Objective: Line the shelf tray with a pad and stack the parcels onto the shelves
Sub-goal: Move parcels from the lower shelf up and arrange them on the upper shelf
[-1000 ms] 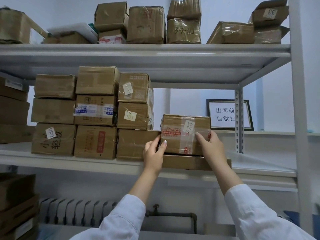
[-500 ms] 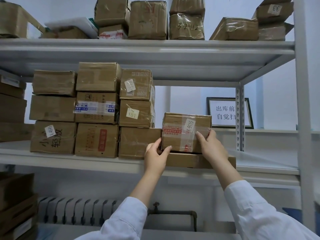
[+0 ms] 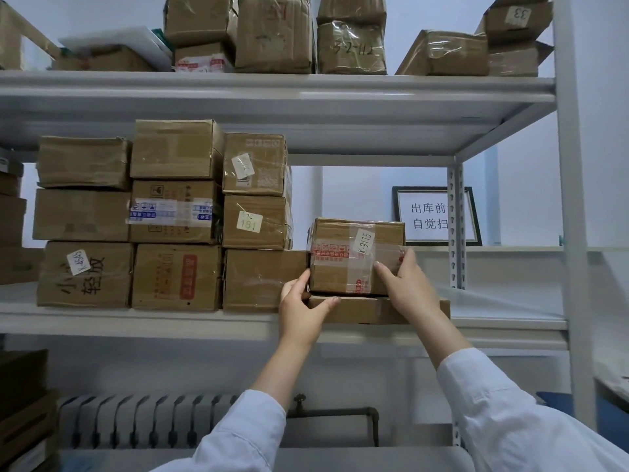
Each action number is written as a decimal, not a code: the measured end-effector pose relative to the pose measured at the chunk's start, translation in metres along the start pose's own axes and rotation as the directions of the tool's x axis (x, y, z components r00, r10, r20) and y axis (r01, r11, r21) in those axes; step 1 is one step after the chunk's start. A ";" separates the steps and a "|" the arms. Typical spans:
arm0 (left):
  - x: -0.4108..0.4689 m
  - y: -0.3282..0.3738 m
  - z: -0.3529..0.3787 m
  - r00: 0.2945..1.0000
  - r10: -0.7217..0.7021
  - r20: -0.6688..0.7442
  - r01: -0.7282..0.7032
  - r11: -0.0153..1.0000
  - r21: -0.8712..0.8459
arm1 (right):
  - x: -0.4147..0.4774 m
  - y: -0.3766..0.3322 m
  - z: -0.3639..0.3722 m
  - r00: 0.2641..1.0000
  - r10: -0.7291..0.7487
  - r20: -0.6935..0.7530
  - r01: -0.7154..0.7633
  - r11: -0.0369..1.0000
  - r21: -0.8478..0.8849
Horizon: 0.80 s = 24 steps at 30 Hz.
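A taped cardboard parcel labelled K-9115 [image 3: 343, 258] rests on a flat cardboard box [image 3: 374, 310] on the middle shelf [image 3: 136, 323]. My left hand [image 3: 301, 310] grips the parcel's lower left corner, its fingers lying on the flat box's front edge. My right hand [image 3: 406, 284] presses on the parcel's right front face. To the left, a three-high stack of brown parcels [image 3: 177, 212] fills the shelf, and the K-9115 parcel sits right beside the stack's bottom right box [image 3: 262, 279].
The top shelf [image 3: 272, 85] carries several more parcels. A white upright post [image 3: 575, 212] bounds the shelf on the right, with bare shelf surface [image 3: 503, 304] beside the flat box. A framed sign [image 3: 432, 216] hangs behind. A radiator [image 3: 143, 420] sits below.
My left hand has slid down from the parcel's left side to its lower left corner. The parcel has stayed on the flat box. The view has tilted slightly.
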State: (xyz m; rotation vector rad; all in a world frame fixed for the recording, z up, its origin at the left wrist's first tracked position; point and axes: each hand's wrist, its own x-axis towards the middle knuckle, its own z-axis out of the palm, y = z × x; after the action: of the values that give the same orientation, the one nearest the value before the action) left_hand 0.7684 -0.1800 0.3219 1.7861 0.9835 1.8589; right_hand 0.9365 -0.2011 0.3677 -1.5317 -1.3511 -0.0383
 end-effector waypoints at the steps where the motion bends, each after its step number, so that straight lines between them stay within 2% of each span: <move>1: 0.000 -0.001 0.000 1.000 0.003 -0.002 -0.003 1.000 -0.001 | -0.003 0.000 0.000 0.998 0.003 -0.062 -0.008 0.998 -0.066; 3: 0.000 -0.002 0.001 1.000 0.003 -0.006 -0.003 1.000 -0.004 | -0.008 0.001 0.000 0.985 0.037 -0.169 -0.082 0.961 -0.263; 4: -0.001 -0.002 0.000 1.000 0.002 -0.008 -0.002 1.000 -0.009 | -0.010 0.001 0.000 0.980 0.072 -0.187 -0.127 0.945 -0.301; 7: -0.001 -0.002 0.000 1.000 0.002 -0.012 -0.002 1.000 -0.019 | -0.011 0.002 -0.001 0.976 0.165 -0.143 -0.197 0.946 -0.258; 12: -0.001 0.001 0.000 1.000 0.019 0.006 -0.019 0.999 -0.027 | -0.008 0.008 0.001 0.988 0.126 -0.092 -0.144 0.963 -0.226; 24: -0.002 0.002 -0.004 0.999 -0.024 -0.030 0.022 0.997 -0.076 | -0.015 0.006 0.002 0.983 0.137 -0.122 -0.159 0.969 -0.189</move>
State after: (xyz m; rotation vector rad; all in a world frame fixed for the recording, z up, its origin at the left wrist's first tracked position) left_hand 0.7650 -0.1836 0.3219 1.7004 0.9282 1.8896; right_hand 0.9339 -0.2097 0.3540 -1.7691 -1.1711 -0.1648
